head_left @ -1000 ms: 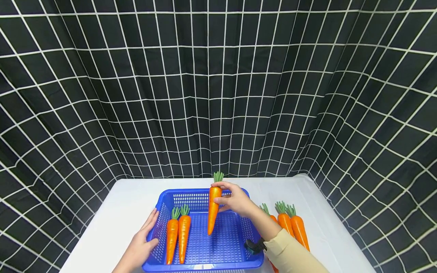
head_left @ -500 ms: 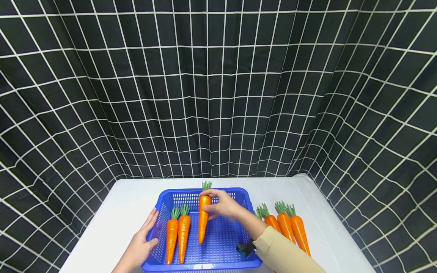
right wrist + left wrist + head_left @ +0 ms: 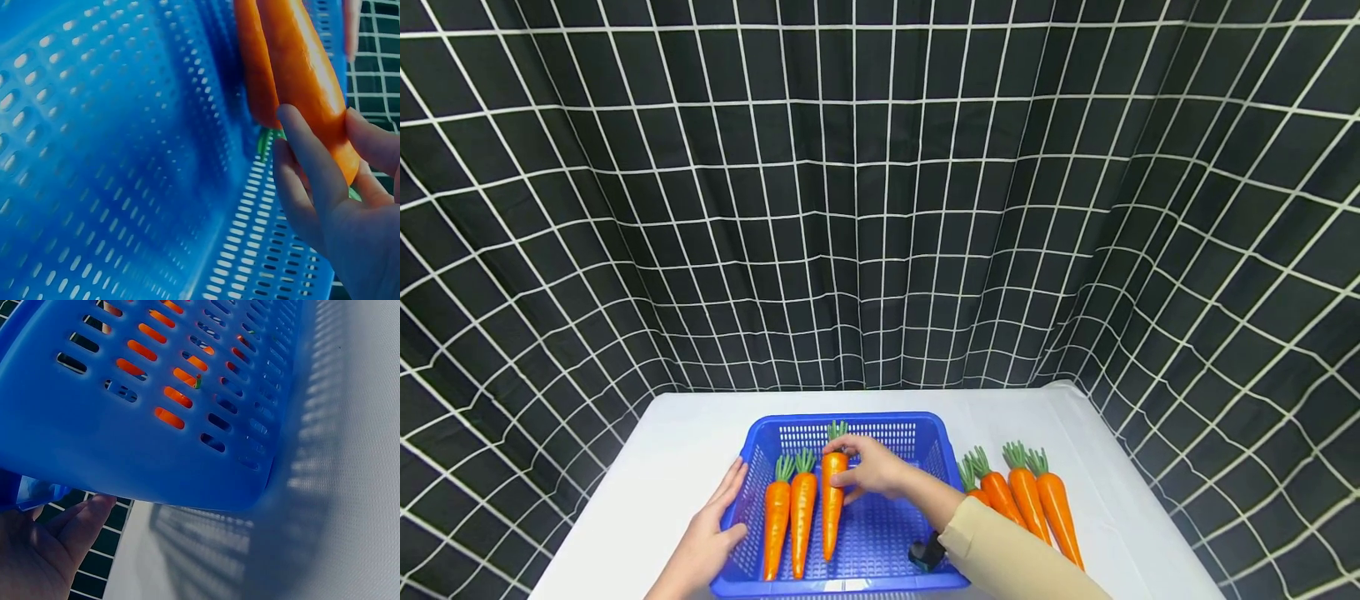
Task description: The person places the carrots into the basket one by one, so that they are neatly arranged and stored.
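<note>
My right hand point(image 3: 874, 467) pinches an orange carrot point(image 3: 832, 504) near its green stub end, holding it within the blue basket point(image 3: 880, 575). Whether its tip touches the bottom cannot be told. In the right wrist view, thumb and fingers hold both sides of the carrot point(image 3: 306, 75), with another carrot point(image 3: 255, 69) behind it. Two carrots lie side by side at the basket's left, the outer carrot point(image 3: 777, 525) and the inner carrot point(image 3: 802, 521). My left hand point(image 3: 706, 537) rests against the left rim with its fingers extended; the left wrist view shows the hand point(image 3: 53, 550) below the basket wall point(image 3: 125, 450).
Several more carrots point(image 3: 1058, 512) lie on the white table point(image 3: 1120, 475) right of the basket, partly covered by my right sleeve point(image 3: 1007, 554). A dark wrist device point(image 3: 927, 552) hangs over the basket. Behind the table stands a black curtain point(image 3: 872, 250) with a white grid.
My right hand has brought the held carrot leftward and lower into the basket, closer to the two lying there. My left hand has stayed at the rim.
</note>
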Tool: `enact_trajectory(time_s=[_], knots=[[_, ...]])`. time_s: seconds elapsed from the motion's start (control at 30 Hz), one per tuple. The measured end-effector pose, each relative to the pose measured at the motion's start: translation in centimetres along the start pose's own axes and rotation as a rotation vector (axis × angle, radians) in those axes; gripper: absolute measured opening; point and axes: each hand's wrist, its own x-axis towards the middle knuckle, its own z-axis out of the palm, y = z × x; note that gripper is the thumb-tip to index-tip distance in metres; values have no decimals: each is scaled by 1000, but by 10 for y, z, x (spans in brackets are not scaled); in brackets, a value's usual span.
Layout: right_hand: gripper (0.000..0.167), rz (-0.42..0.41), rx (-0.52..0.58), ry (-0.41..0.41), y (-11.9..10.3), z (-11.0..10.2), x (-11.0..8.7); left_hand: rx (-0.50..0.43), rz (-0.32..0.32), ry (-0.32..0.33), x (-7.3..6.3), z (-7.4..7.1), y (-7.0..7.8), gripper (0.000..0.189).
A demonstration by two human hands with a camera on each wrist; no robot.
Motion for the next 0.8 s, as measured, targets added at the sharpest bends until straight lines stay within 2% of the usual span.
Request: enact_trajectory(time_s=[0.17,0.3,0.47,0.8], knots=[[43,28,-23,-20,3,8,3,10,-4,0,1,-2,1,85],[44,65,4,-33,4,13,5,2,-17,0,-1,-2,0,85],[44,115,2,-45,8,17,8,4,-2,7,0,-4,0,85],[48,187,8,-16,18,23,8,3,25,13,1,-2,0,85]])
